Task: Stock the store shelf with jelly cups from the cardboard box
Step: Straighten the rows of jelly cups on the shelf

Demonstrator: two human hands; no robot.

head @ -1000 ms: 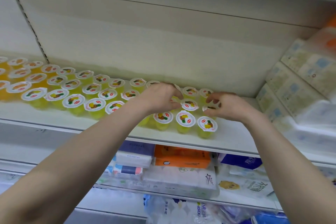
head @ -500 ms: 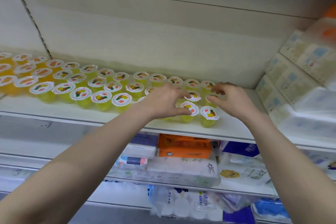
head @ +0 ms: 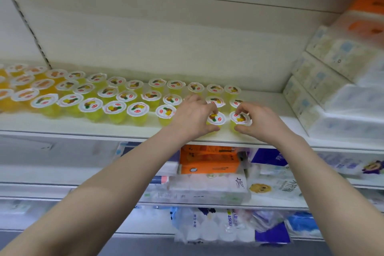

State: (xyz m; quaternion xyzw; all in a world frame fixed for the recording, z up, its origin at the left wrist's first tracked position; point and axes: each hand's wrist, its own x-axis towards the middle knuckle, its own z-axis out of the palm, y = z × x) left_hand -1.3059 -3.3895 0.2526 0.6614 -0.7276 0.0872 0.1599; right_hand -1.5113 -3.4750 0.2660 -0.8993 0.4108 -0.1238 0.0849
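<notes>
jelly cups (head: 217,119), front two gripped by hands (head: 192,119)

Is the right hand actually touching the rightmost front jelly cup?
Touching. The head view shows the right hand pinching the rightmost front jelly cup, fingertip on its lid, thumb against its side.

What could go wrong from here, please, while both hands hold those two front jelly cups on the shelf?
1. The left hand and right hand each pinch a front-row cup, the left cup and the end cup, close to the shelf edge; a slip might drop one off.
2. The neighbouring cup sits right beside the left hand, so a sideways nudge may topple it.
</notes>
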